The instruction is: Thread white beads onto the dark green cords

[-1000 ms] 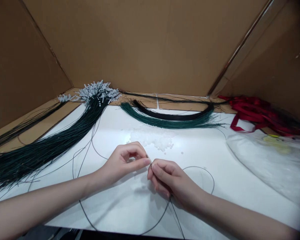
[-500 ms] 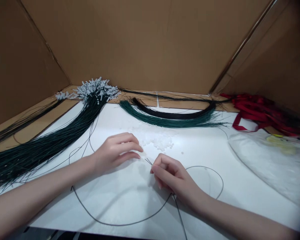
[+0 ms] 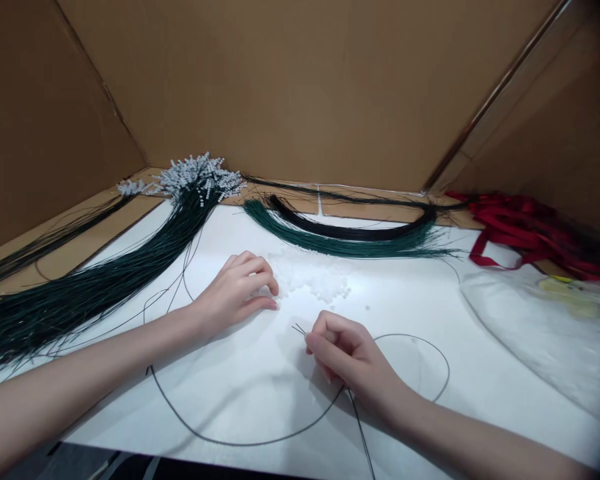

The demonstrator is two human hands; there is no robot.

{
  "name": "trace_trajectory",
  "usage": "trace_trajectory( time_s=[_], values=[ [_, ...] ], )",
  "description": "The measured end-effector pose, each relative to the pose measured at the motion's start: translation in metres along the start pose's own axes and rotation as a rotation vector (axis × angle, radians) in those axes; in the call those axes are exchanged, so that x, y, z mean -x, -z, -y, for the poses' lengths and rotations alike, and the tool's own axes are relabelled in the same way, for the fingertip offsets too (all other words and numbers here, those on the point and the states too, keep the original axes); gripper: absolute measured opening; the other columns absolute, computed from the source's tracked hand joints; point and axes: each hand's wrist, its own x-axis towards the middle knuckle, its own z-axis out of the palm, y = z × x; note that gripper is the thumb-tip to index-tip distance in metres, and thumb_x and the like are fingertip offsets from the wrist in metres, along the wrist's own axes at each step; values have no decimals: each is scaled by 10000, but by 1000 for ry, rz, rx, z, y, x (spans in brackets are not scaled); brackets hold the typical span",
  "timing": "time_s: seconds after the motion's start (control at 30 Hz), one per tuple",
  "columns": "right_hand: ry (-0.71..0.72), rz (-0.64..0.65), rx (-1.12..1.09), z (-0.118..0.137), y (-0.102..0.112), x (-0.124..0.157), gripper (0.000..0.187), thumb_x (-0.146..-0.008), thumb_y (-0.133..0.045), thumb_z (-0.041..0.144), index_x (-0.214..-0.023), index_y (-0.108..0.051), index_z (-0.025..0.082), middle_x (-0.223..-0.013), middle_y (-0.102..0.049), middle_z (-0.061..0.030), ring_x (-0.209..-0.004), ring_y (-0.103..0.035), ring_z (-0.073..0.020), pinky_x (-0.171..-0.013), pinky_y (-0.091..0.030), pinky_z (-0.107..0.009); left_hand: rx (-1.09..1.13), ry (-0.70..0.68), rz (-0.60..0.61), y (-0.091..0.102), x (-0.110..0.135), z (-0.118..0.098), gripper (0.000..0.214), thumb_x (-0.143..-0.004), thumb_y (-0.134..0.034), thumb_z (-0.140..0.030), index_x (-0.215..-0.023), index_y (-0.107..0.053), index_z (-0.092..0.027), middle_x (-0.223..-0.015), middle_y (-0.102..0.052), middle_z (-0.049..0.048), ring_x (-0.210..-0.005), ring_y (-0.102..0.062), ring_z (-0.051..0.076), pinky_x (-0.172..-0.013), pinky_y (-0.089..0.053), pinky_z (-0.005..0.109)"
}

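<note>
Between the thumb and fingers of my right hand [image 3: 347,353] are thin dark wires [image 3: 299,329], their tips poking out toward the left. Other lengths of wire loop out from this hand across the white board. My left hand [image 3: 245,287] rests at the left edge of a loose heap of small white beads [image 3: 325,285]. Its fingers are bent, with a small gap between thumb and fingertips, and no bead is visible in it. One single bead [image 3: 367,308] lies apart, to the right of the heap.
Bead-tipped green wires [image 3: 145,257] lie in a thick bundle at left. Curved green wires [image 3: 350,248] and black wires [image 3: 350,231] lie behind the beads. Red ribbon [image 3: 525,227] and a clear plastic bag [image 3: 545,327] are at right. Cardboard walls [image 3: 290,87] surround the white board [image 3: 260,400].
My left hand has shifted slightly up and left against the bead heap, its fingers curling more. My right hand keeps its pinch on the wires. The view has shifted slightly.
</note>
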Motion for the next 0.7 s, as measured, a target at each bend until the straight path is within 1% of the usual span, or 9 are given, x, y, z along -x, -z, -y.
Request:
trace_trajectory(
  time_s=[0.13,0.3,0.47,0.53,0.6,0.67,0.7],
  values=[
    [10,4,6,-1,1,0,309,-932,-621,360,-711,-541,159,-543,-424,71,-492,-353,-49,-467,-222,-213,-4,30,9,0,-1,2,94,-908,-674,-272,-855,-673,-193,-934,-607,25,-956,-488,206,-865,-316,346],
    [12,0,7,1,1,-1,307,-927,-627,362,-714,-544,157,-542,-420,74,-478,-348,-42,-452,-216,-204,-36,38,15,-2,0,0,95,-940,-629,-244,-868,-664,-193,-927,-611,25,-958,-496,207,-848,-275,359],
    [19,5,-1,2,1,0,280,-923,-631,341,-725,-560,155,-543,-437,73,-478,-364,-42,-453,-238,-200,-31,53,-45,0,0,0,89,-947,-614,-227,-882,-658,-187,-941,-624,32,-939,-516,206,-835,-274,373],
    [28,12,0,2,1,-1,276,-926,-627,343,-733,-571,154,-546,-441,72,-480,-367,-42,-454,-239,-201,35,35,-87,2,0,-1,94,-951,-597,-206,-879,-648,-174,-914,-640,34,-901,-535,192,-838,-315,368],
    [34,12,6,2,1,-1,271,-932,-619,348,-746,-583,153,-539,-436,74,-475,-356,-41,-452,-232,-203,171,31,-131,4,-1,-4,99,-951,-589,-200,-879,-643,-160,-878,-654,38,-855,-563,174,-813,-384,339],
    [40,1,14,2,1,-2,245,-935,-615,343,-777,-594,157,-524,-426,81,-463,-341,-41,-449,-221,-206,352,84,-154,5,0,-10,98,-940,-609,-220,-885,-655,-152,-864,-669,43,-824,-598,161,-773,-443,304],
    [45,-3,15,2,2,-3,226,-936,-615,337,-796,-597,161,-516,-419,86,-458,-335,-41,-448,-217,-208,446,133,-155,6,0,-14,97,-931,-628,-234,-891,-664,-153,-869,-679,43,-822,-616,157,-766,-463,292]
  ],
)
